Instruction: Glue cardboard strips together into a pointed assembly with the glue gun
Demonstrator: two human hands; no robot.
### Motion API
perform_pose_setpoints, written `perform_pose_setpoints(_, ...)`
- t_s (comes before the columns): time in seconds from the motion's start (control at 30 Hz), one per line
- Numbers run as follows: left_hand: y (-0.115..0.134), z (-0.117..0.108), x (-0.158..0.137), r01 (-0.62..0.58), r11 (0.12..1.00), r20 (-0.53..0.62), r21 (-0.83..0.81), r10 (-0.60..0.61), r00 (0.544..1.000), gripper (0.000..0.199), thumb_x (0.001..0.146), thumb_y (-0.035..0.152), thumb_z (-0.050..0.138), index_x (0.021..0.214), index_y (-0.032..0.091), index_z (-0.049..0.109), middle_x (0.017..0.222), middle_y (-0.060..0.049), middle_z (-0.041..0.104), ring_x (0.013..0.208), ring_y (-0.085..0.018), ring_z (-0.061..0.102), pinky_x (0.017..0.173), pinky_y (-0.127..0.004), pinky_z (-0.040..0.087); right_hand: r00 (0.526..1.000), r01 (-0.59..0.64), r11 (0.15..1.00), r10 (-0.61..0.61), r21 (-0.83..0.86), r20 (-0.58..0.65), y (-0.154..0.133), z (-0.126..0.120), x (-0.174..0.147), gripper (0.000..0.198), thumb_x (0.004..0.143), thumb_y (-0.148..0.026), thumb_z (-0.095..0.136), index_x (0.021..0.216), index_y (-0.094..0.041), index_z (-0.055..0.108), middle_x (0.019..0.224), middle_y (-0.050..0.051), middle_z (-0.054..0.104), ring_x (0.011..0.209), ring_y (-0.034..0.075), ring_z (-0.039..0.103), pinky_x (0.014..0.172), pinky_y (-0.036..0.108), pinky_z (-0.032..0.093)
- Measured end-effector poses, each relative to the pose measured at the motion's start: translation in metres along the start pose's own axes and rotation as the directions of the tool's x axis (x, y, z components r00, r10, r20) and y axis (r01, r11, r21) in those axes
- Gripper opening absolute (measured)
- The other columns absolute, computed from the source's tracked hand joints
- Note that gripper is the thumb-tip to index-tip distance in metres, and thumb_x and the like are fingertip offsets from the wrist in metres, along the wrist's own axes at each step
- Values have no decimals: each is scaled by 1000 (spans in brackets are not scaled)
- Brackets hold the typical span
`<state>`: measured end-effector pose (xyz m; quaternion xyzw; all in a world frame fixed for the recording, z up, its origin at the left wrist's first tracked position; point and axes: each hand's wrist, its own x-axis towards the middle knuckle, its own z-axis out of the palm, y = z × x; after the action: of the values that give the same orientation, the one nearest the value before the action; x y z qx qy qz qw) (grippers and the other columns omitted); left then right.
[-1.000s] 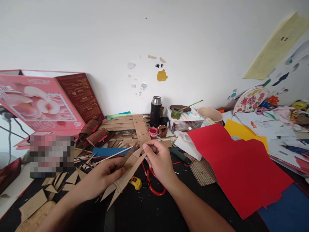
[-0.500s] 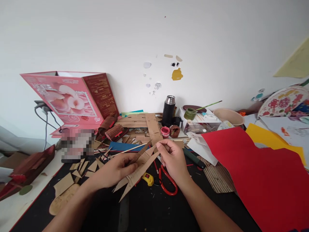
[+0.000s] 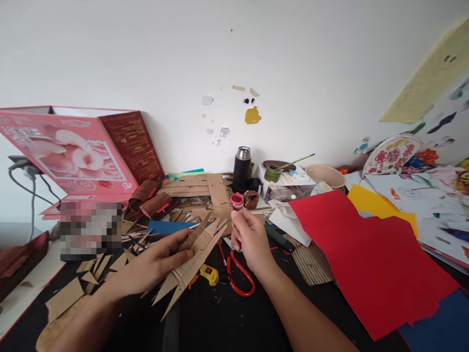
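My left hand (image 3: 161,256) grips several pointed cardboard pieces (image 3: 196,254), thumb on top and fingers beneath. Their sharp ends fan out at the lower left and again towards my right hand (image 3: 252,239). That right hand is closed, thumb against curled fingers, just beyond the upper tips. Whatever it pinches, if anything, is too small to make out. Below it lies a red looped handle (image 3: 246,293), like that of scissors, its other end hidden. A yellow tool (image 3: 209,275) rests on the black mat (image 3: 216,322) close by.
Cardboard scraps (image 3: 64,297) litter the left. Behind stand a pink box (image 3: 69,151), a black flask (image 3: 241,171), and open pots of red paint (image 3: 237,199) and brown paint (image 3: 251,198). A green paint jar (image 3: 272,173) holds a brush. Red paper (image 3: 366,254) covers much of the right.
The view has turned right, so the surroundings sit further left. My right hand has come away from the cardboard tip it was pinching, and the left still holds the pieces.
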<state>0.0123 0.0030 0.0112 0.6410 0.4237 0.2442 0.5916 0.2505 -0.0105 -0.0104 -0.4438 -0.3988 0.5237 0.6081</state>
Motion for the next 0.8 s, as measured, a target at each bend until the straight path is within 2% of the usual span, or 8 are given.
perform_pose_setpoints(0.13, 5, 7, -1, 65, 964, 88, -257, -43, 995, 50, 82, 57, 90, 118, 23, 82, 111, -8, 84, 101, -29, 79, 90, -35, 64, 986, -108, 994, 105, 21, 127, 3, 1, -1, 48, 87, -64, 80, 77, -22, 58, 49, -12, 42, 36, 6, 37, 37, 20, 24)
perform_pose_setpoints(0.23, -3, 8, 0, 117, 907, 67, -403, -98, 993, 47, 75, 54, 97, 101, 18, 83, 89, -8, 83, 79, -22, 77, 71, -26, 61, 960, -181, 982, 166, 49, 227, 5, 2, -1, 49, 85, -65, 83, 90, -20, 67, 53, -10, 53, 36, 7, 41, 36, 20, 22)
perform_pose_setpoints(0.3, -11, 8, 1, 156, 884, 62, -442, -143, 988, 46, 72, 53, 99, 93, 16, 81, 76, -6, 80, 65, -18, 73, 61, -23, 58, 941, -213, 974, 182, 79, 286, 5, 3, -2, 52, 83, -67, 85, 99, -19, 70, 55, -9, 57, 36, 8, 44, 34, 21, 20)
perform_pose_setpoints(0.4, -21, 10, 1, 214, 867, 126, -449, -176, 976, 52, 70, 59, 98, 89, 15, 79, 66, -5, 75, 50, -16, 67, 48, -23, 53, 902, -249, 963, 191, 106, 387, 2, 4, -4, 61, 82, -68, 88, 113, -18, 74, 57, -8, 58, 37, 7, 46, 35, 21, 19)
perform_pose_setpoints(0.47, -27, 14, 2, 229, 863, 198, -450, -154, 968, 57, 71, 67, 94, 81, 14, 76, 62, -5, 72, 40, -14, 60, 38, -21, 45, 870, -276, 954, 198, 113, 452, 0, 4, -7, 64, 81, -68, 89, 120, -18, 75, 58, -8, 59, 37, 7, 47, 36, 20, 20)
perform_pose_setpoints(0.57, -37, 21, 6, 233, 851, 318, -470, -83, 945, 58, 82, 70, 83, 72, 14, 71, 49, -3, 61, 30, -11, 47, 29, -20, 34, 815, -336, 934, 222, 124, 535, 0, 5, -11, 63, 80, -66, 92, 118, -18, 76, 58, -7, 61, 38, 6, 48, 37, 20, 21)
perform_pose_setpoints(0.7, -53, 27, 11, 200, 797, 375, -570, 35, 926, 47, 95, 53, 72, 66, 16, 66, 39, 2, 48, 25, -10, 36, 29, -21, 33, 762, -392, 909, 233, 144, 604, 4, 6, -13, 57, 77, -61, 97, 106, -17, 74, 60, -7, 62, 40, 7, 49, 37, 19, 22)
perform_pose_setpoints(0.8, -53, 26, 11, 216, 790, 428, -574, 65, 901, 48, 95, 56, 70, 69, 16, 69, 39, 0, 52, 26, -11, 39, 32, -23, 37, 756, -384, 911, 216, 150, 618, 6, 7, -14, 56, 75, -59, 98, 102, -18, 71, 59, -7, 62, 39, 7, 50, 37, 19, 25)
